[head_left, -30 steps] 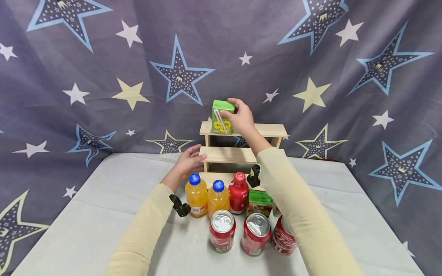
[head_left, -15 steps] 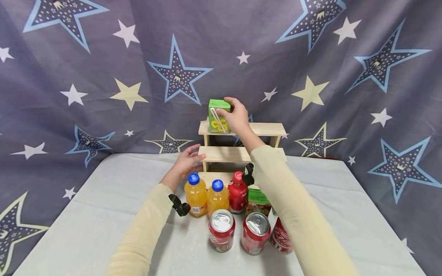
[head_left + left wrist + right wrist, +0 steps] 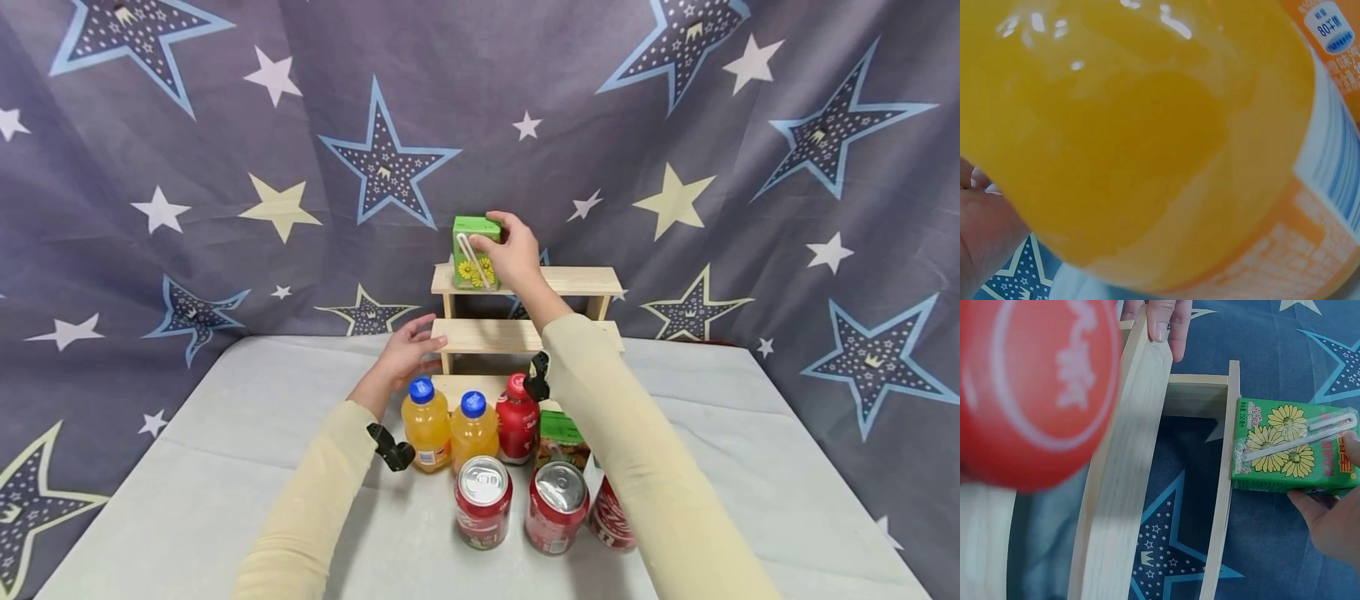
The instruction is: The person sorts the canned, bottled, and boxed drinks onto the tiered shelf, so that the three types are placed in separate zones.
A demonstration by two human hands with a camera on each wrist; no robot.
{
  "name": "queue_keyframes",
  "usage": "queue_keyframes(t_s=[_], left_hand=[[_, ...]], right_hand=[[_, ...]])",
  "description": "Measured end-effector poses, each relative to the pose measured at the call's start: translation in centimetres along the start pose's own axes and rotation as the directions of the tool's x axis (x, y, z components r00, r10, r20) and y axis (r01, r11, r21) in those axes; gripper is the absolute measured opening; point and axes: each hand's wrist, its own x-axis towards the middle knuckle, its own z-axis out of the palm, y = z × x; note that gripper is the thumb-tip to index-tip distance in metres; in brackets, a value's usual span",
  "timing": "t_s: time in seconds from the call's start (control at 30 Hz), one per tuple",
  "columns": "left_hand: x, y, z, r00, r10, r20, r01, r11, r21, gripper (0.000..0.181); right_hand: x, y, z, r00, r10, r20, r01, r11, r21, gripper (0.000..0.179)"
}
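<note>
A green juice box (image 3: pixel 476 260) with yellow flowers and a white straw stands upright at the left end of the top step of a wooden shelf (image 3: pixel 577 282). My right hand (image 3: pixel 516 255) pinches its upper right side between thumb and fingers; the right wrist view shows the juice box (image 3: pixel 1291 447) with its base at the step. On the left, my left hand (image 3: pixel 405 354) holds the end of the middle step, thumb on top and fingers along the side. An orange drink bottle (image 3: pixel 1147 137) fills most of the left wrist view.
In front of the shelf stand two orange drink bottles (image 3: pixel 426 425), a red bottle (image 3: pixel 517 421), another green-topped box (image 3: pixel 561 429) and several red cans (image 3: pixel 482 504). A starry cloth (image 3: pixel 525 67) hangs behind. My right sleeve partly covers one can.
The juice box and my right hand have shifted slightly left along the top step, then stayed still over the last half second. My left hand has kept its place.
</note>
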Motion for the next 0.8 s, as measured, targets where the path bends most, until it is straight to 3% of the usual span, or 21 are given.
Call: queue_keyframes(t_s=[0.5, 0.8], left_hand=[[-0.27, 0.26, -0.02, 1.000, 0.001, -0.006, -0.001, 1.000, -0.005, 0.062], [-0.28, 0.12, 0.02, 1.000, -0.004, -0.002, 0.004, 1.000, -0.006, 0.064]], right_hand=[[-0.07, -0.03, 0.40, 1.000, -0.011, -0.027, 0.012, 0.999, 0.030, 0.048], [-0.13, 0.46, 0.31, 0.999, -0.037, 0.001, 0.037, 0.998, 0.048, 0.049]])
